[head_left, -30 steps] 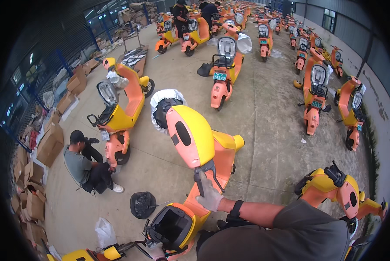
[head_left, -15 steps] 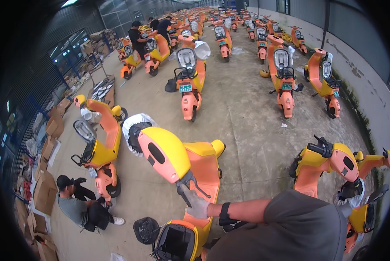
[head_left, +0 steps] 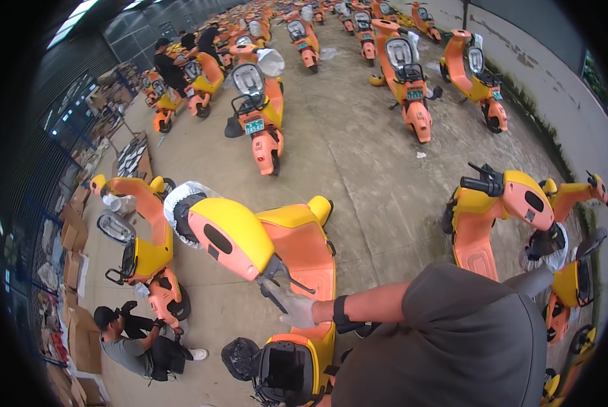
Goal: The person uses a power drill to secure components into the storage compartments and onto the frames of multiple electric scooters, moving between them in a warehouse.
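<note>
My left hand (head_left: 297, 306), in a pale glove with a black band at the wrist, is closed around the black handlebar grip (head_left: 274, 296) of a yellow and pink-orange scooter (head_left: 234, 230). Beside the hand juts the dark brake lever (head_left: 294, 281). A white cover (head_left: 182, 197) hangs about the far handlebar end. Below my arm are this scooter's dark seat area (head_left: 287, 370) and a black-wrapped bundle (head_left: 240, 357). Past my shoulder a pale grey shape (head_left: 533, 280) shows, perhaps my right arm or glove; its fingers are hidden.
To the right stands another scooter (head_left: 521, 197); one more (head_left: 144, 254) is at left, with a person (head_left: 141, 342) crouching by its rear wheel. Rows of scooters (head_left: 260, 115) fill the far floor, with people among them. Cardboard boxes (head_left: 83, 339) line the left wall.
The view has tilted downward and turned slightly right, so the far scooters sit higher and further left. My left hand stays on the grip. More of the scooters at right now shows.
</note>
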`<state>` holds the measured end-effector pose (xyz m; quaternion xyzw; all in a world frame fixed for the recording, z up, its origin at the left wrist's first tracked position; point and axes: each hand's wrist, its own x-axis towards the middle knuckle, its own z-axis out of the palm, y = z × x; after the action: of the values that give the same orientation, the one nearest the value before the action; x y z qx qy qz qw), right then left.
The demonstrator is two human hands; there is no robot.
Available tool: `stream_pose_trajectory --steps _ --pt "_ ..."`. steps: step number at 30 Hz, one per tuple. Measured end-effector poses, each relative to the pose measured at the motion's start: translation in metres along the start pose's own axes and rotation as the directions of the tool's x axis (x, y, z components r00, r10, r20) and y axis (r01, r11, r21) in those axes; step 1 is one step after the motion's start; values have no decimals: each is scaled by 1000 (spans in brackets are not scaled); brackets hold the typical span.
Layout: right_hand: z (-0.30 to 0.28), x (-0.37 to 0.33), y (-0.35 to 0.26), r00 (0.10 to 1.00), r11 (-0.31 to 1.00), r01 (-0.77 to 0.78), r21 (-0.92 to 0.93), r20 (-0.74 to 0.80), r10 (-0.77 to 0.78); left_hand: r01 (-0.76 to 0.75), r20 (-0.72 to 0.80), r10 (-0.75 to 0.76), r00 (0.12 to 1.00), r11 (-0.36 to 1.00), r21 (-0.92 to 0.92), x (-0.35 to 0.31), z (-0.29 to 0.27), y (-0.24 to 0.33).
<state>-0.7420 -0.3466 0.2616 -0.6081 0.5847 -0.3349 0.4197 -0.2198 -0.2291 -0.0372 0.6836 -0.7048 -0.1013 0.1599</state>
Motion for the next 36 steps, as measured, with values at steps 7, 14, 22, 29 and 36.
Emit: stream_pose_trajectory --steps 7,14,22,29,36 --pt "-8 -8 -4 997 997 -68 -26 -47 67 101 163 -102 981 995 14 9 2 -10" --pt "5 -1 -9 995 998 57 -32 -79 -59 170 164 -147 975 977 -132 0 11 -55" --pt "6 4 23 962 979 200 -27 -184 -202 -11 35 6 999 988 154 16 -83 118" --pt "10 3 33 992 995 95 11 -82 -94 466 119 -498 859 664 -584 2 -105 173" --pt "-1 6 24 935 960 240 -143 -233 -268 372 163 -335 928 818 -439 8 -102 166"
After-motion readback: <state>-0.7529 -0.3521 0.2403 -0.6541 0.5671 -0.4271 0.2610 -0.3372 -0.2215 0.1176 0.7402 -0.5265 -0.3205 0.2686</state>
